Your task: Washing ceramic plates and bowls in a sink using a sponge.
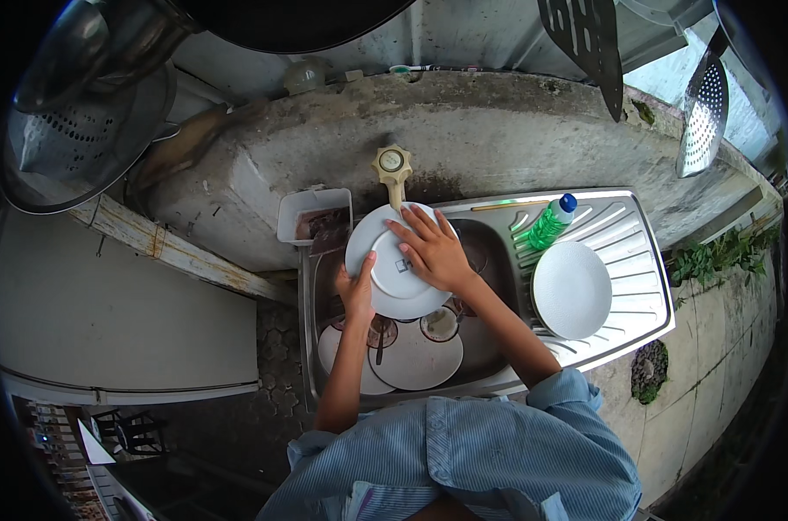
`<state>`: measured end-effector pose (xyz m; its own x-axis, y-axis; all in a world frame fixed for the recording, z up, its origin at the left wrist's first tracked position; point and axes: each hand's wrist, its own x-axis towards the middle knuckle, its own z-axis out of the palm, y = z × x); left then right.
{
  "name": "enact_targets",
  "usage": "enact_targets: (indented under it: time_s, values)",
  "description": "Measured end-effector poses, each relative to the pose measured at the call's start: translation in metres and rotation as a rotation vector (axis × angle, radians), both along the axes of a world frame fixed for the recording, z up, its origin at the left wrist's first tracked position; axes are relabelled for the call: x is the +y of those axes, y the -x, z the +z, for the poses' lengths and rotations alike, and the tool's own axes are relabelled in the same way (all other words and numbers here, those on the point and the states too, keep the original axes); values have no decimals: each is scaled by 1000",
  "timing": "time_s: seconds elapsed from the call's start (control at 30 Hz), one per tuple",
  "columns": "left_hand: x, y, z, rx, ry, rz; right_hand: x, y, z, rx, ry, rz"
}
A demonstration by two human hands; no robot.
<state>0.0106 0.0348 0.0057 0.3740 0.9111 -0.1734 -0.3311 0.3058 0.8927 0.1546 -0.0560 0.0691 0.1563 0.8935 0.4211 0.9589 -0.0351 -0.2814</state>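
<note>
A white plate (394,303) is held bottom up beneath the yellowed plastic tap (392,166), its printed underside facing me. My left hand (356,286) grips its left rim, thumb on top. Flat on the underside rests my right hand (436,251), fingers slightly spread. Below the plate is a stainless steel sink basin (492,260). White plates (417,361) lie in it, with glasses (439,323) and a spoon (380,348) among them; the plate and my arms hide part of the basin.
On the ribbed drainboard (635,280) stand a white dish (572,291) and a green bottle with a blue cap (550,221). A white plastic tub (314,215) sits at the sink's back left corner. A slotted turner (586,49) and a skimmer (703,117) hang above the concrete wall (498,124).
</note>
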Motion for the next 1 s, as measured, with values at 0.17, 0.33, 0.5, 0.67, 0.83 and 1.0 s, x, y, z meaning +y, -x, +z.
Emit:
enact_targets:
  time_s: [0.17, 0.33, 0.5, 0.67, 0.83, 1.0]
  values:
    - [0, 4, 0, -11, 14, 3, -13, -12, -23, 463, -89, -161]
    - [-9, -2, 16, 82, 144, -32, -24, -6, -27, 1407, -346, -196]
    - [-3, -9, 8, 88, 206, -69, -39, -18, -34, 1970, -104, -200]
    - [3, -15, 1, 181, -255, -44, -48, -15, -58, 2072, -242, -148]
    - [-1, -15, 23, 225, -421, -83, -53, -13, -58, 2096, -287, -173]
    - [-9, -17, 40, 299, -431, -112, -49, -18, -68, 1952, -219, -376]
